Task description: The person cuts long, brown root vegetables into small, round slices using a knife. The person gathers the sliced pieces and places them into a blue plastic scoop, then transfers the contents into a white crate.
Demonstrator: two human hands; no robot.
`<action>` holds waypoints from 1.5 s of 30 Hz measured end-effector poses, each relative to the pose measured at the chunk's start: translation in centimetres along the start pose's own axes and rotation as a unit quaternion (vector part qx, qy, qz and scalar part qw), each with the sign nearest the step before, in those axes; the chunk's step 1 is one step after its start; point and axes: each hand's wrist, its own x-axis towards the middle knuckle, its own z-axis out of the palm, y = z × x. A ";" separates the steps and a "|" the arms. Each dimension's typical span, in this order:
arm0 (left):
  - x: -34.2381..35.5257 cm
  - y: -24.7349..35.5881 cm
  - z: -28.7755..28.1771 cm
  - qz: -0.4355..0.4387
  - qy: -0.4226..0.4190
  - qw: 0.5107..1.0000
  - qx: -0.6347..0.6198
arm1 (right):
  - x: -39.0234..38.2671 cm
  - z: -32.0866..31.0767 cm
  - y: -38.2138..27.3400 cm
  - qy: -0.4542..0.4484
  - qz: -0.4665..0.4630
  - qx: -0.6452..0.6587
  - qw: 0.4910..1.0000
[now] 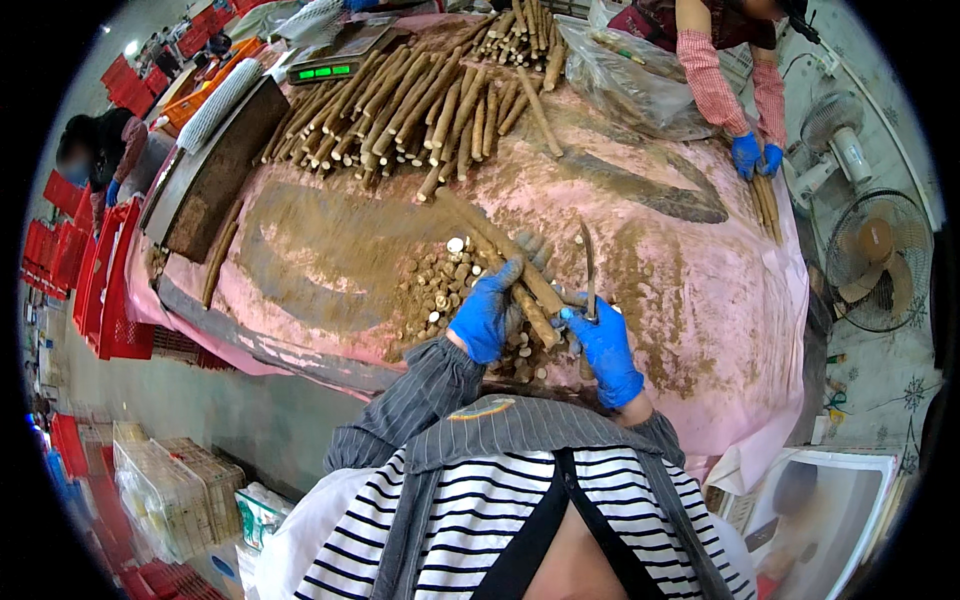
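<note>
L hand (482,318) fingers were clamped round two brown sticks (541,290) above the counter (715,290), prob. to steady them; R hand (608,350) fingers gripped a knife (589,262) nr their ends, blade pointing away, prob. for safety.

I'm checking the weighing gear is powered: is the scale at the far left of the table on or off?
On: the scale has bright green segments lit on its front display.

Large fan (878,255) near white fan (850,155), red crates (118,285) at left
</note>
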 end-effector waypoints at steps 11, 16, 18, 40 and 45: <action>-1.1 3.7 -0.5 0.083 0.041 0.978 -0.185 | -0.5 2.0 1.7 0.081 -0.242 -0.190 0.948; -1.1 4.0 -0.7 0.086 0.055 0.963 -0.251 | -0.8 2.6 0.5 0.028 -0.314 -0.298 0.901; -1.1 4.0 -1.0 0.085 0.038 0.965 -0.244 | -0.9 2.8 0.2 0.019 -0.361 -0.298 0.883; -2.5 1.2 -0.2 0.057 0.065 0.984 0.157 | 0.6 2.3 1.5 0.033 -0.056 -0.087 0.994; -3.2 1.4 0.2 -0.026 0.063 0.992 0.102 | 0.7 1.5 1.4 0.076 -0.026 0.006 0.997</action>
